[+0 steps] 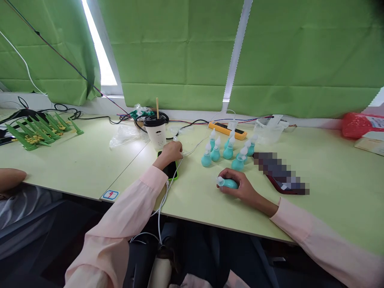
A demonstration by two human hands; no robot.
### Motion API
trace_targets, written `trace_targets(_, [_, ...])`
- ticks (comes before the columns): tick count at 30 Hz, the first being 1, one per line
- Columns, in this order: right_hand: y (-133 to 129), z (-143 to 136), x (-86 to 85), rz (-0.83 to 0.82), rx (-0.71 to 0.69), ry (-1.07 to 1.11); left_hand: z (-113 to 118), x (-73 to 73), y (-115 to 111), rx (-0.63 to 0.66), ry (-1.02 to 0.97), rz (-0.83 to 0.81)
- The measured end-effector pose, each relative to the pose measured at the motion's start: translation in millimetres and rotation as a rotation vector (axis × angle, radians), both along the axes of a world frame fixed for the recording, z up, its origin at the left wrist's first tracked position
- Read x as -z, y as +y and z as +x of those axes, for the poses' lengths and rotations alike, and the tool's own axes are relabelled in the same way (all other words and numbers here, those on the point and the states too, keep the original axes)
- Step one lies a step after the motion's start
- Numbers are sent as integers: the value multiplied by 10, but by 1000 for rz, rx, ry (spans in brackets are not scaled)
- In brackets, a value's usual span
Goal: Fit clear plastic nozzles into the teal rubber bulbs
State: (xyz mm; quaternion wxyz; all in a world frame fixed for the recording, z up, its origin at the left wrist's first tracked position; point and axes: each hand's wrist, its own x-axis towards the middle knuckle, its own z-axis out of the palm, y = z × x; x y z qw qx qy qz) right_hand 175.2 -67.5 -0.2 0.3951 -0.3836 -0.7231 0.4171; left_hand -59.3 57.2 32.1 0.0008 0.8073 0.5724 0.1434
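Note:
My right hand (244, 188) is wrapped round a turquoise nasal aspirator (230, 183). This bulb lies on its side just over the table's front part, its short clear neck pointing left. Over a dark phone with a green edge (171, 170), beside a white paper cup (156, 138), my left hand (172, 152) has its fingers curled together. A small clear piece shows past its fingertips, but I cannot tell whether they hold it. Several turquoise aspirators (215, 154) with frosted pointed tips stand upright in a group beyond my right hand.
White cables (180, 162) run past my left hand and over the table edge. A yellow power strip (228, 131) and clear plastic bag (270, 130) lie at the back. Right are a dark red-edged phone (276, 182) and red package (360, 126). Green pieces (42, 130) and another person's arm (12, 178) are left.

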Motion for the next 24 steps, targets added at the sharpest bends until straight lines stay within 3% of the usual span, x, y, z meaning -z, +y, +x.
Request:
trace_targets(5, [3, 4, 8, 34, 19, -28, 116, -80, -131, 81, -232, 137])
trace_targets(8, [-7, -1, -8, 54, 28, -46, 220, -124, -265, 219, -429, 135])
trace_targets(11, [-18, -7, -24, 66, 35, -56, 290, -120, -381, 507, -866, -104])
trace_targets(13, [-21, -10, -29, 62, 44, -51, 329, -81, -440, 615, -1049, -330])
trace_targets(18, [-33, -29, -31, 6, 89, 21, 441, 63, -544, 600, -1174, -699])
trace_targets(24, [-73, -52, 15, 46, 173, 22, 461, 126, -551, 548, -1204, -748])
